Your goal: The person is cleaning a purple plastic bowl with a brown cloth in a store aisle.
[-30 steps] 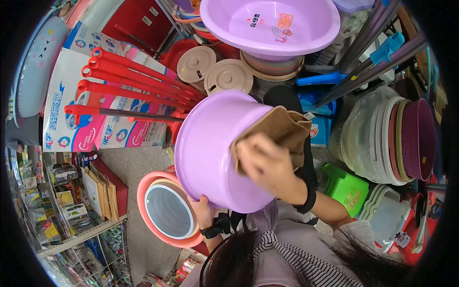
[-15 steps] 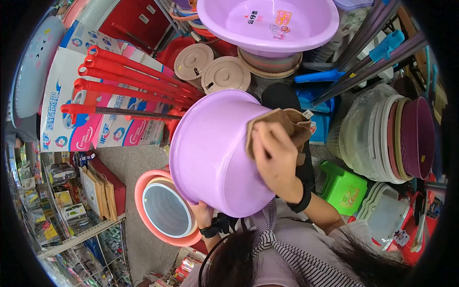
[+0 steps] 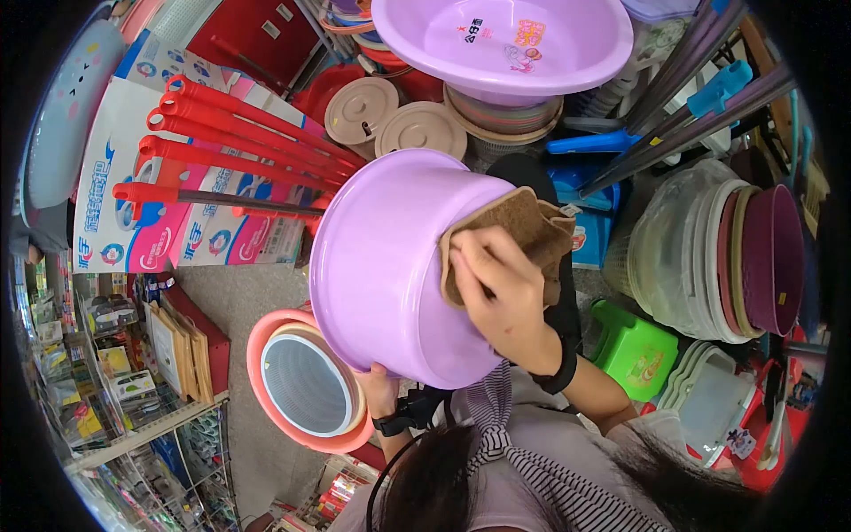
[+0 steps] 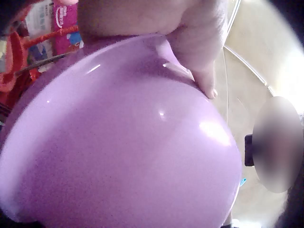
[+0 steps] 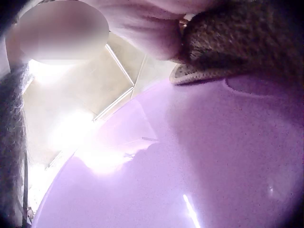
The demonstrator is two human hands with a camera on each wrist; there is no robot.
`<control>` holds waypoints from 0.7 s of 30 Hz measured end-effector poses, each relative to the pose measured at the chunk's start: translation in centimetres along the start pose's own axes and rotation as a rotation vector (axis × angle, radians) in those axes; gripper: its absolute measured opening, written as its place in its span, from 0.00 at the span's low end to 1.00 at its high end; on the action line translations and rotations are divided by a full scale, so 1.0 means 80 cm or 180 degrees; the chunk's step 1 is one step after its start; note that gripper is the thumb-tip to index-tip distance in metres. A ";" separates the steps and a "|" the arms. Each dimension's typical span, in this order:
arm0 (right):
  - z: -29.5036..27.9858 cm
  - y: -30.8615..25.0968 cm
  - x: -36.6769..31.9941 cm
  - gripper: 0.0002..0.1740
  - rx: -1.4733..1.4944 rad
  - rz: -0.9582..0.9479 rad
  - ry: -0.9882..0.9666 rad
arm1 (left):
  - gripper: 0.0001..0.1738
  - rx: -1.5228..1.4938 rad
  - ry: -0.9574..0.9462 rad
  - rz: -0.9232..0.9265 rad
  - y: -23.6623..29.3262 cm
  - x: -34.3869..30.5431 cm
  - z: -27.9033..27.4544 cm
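Note:
A light purple plastic basin (image 3: 377, 257) is held up tilted on its side in front of the body, its outer wall facing up in the head view. My left hand (image 3: 379, 390) grips its rim at the lower edge; in the left wrist view the thumb of that left hand (image 4: 202, 71) lies against the glossy wall of the basin (image 4: 123, 133). My right hand (image 3: 507, 306) pinches a folded brown cloth (image 3: 519, 226) against the basin's base end. Close up in the right wrist view, the cloth (image 5: 237, 38) meets the purple wall, bunched under the curled fingers (image 5: 147, 28).
Red-handled poles (image 3: 239, 160) lean at the left before mop boxes (image 3: 115, 195). A larger purple basin (image 3: 505, 44) stands ahead, beyond lidded beige buckets (image 3: 421, 133). Nested baskets (image 3: 310, 381) sit at lower left. Stacked tubs (image 3: 709, 257) and a green stool (image 3: 634, 355) are at right.
My right hand has rubbed the cloth back and forth over the basin's surface, shifting slightly. The basin has moved a little left and up in the view; the left hand keeps its grip.

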State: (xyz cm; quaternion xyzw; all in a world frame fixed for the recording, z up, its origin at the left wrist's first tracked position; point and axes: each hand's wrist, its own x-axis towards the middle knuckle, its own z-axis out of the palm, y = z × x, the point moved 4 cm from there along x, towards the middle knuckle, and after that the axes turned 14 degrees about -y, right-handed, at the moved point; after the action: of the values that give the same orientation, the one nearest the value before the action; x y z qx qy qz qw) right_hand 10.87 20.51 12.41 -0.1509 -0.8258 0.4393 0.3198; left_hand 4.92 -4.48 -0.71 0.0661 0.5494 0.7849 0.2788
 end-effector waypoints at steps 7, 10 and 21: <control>-0.022 0.011 0.016 0.10 -0.0119 0.0167 0.0169 | 0.58 0.0445 -0.0039 0.0379 -0.003 0.001 0.000; -0.006 -0.004 0.007 0.09 0.0025 0.0046 -0.0180 | 0.58 0.0227 0.0200 -0.0181 -0.007 0.000 -0.009; 0.003 -0.015 0.009 0.12 0.0098 -0.0126 -0.0262 | 0.57 0.0282 0.0092 0.0254 -0.007 0.001 -0.006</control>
State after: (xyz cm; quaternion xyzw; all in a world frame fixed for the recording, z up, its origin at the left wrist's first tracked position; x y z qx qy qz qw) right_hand 10.22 20.04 13.57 -0.1114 -0.8343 0.4513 0.2965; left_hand 4.88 -4.73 -1.43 0.0889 0.5845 0.7712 0.2361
